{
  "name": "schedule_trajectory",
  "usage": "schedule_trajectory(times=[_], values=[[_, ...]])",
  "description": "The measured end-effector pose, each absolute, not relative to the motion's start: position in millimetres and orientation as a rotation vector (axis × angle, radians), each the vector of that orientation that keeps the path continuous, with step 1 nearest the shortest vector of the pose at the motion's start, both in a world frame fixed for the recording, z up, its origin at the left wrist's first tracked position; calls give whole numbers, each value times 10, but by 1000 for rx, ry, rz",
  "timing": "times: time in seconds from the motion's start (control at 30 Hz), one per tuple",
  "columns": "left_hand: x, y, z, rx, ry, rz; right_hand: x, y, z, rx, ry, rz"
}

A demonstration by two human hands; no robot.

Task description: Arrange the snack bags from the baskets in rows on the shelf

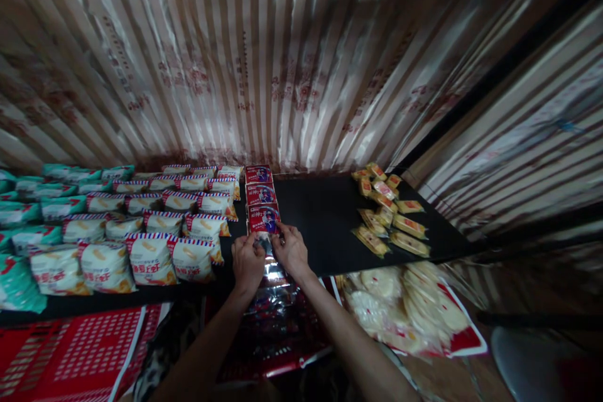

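A strip of joined red snack packets (262, 195) lies on the black table with its printed faces up. Its shiny, glossy lower part (274, 273) runs toward me over the table's front edge. Closed on the strip's left edge is my left hand (248, 262), thumb and fingers bent. My right hand (292, 251) pinches the opposite edge, its fingertips by the nearest printed packet. Left of the strip stand rows of white snack bags (151, 260) with red-and-blue striped tops. Beyond them are rows of teal bags (61, 207).
Small yellow packets (409, 242) lie loosely at the right of the black table (315, 201). Below it, a red-and-white container (478, 347) holds bagged pale round pieces. A red basket (89, 352) is at the lower left. Striped sheeting (282, 44) hangs behind the table.
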State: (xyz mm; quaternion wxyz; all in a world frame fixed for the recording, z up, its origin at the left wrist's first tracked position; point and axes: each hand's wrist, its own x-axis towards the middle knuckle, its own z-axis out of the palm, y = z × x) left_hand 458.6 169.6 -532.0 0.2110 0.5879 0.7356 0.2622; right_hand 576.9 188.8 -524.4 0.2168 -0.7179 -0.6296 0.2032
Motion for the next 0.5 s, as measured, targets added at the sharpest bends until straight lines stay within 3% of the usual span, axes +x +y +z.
schedule_trajectory(times=[0.17, 0.3, 0.4, 0.5], values=[[4540, 1647, -5234, 1645, 2059, 734, 5802, 1757, -5261, -1805, -1629, 493], [4412, 1368, -5227, 1657, 1988, 1012, 5899, 1348, -5271, -1706, -1335, 519], [4313, 948, -5356, 1610, 1796, 1195, 6007, 907, -5422, -1790, -1178, 611], [4280, 530, -5614, 1397, 1700, 1025, 6061, 539, -5706, -2008, -1221, 770]])
